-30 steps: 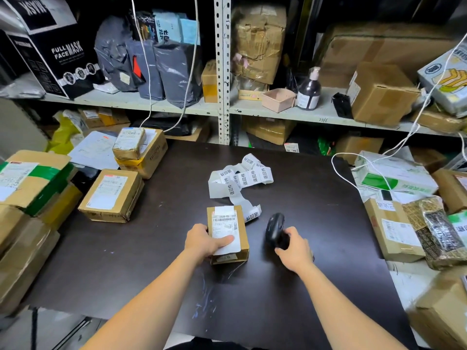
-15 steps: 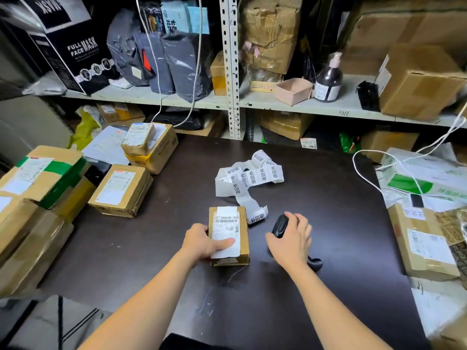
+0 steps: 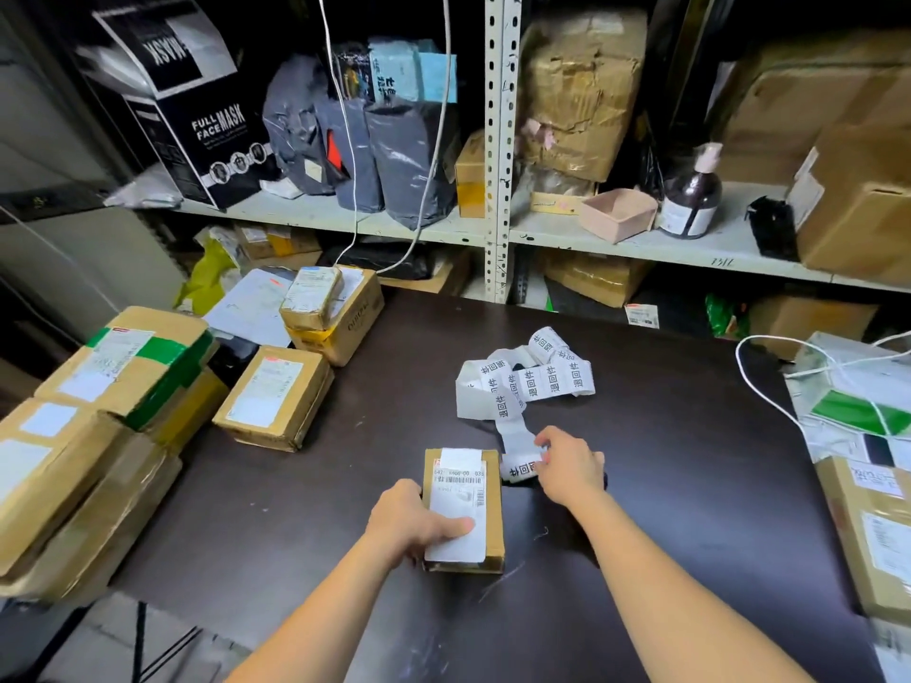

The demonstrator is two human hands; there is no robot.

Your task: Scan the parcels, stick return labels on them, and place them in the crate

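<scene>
1. My left grip [image 3: 414, 520] sits in the lower middle of the frame. It holds a small cardboard parcel [image 3: 468, 490] with the thumb pressed flat on the white shipping label and the fingers curled round the parcel's left edge.
2. The parcel lies flat on the dark desk [image 3: 665, 485], label side up, with its barcode showing toward the far end.
3. My right grip [image 3: 567, 465] is just right of the parcel. Its fingertips touch the curled near end of the return-label strip [image 3: 527, 382], but I cannot tell whether they pinch it or only rest on it.
4. The strip is white with black printed characters and lies in loose loops on the desk above the parcel, near the centre of the frame.
5. Something dark shows under the right grip's far edge. It is too hidden to identify.
6. At the left of the frame a brown box [image 3: 273, 396] rests on the desk, and above it two more boxes [image 3: 335, 308] are stacked. Further left is a box with green tape [image 3: 128, 367].
7. The shelf [image 3: 591, 239] across the top holds grey bags [image 3: 394, 155], a pink tray [image 3: 616, 214] and a pump bottle [image 3: 690, 194].
8. A white cable [image 3: 759, 386] loops over the desk's right edge.
</scene>
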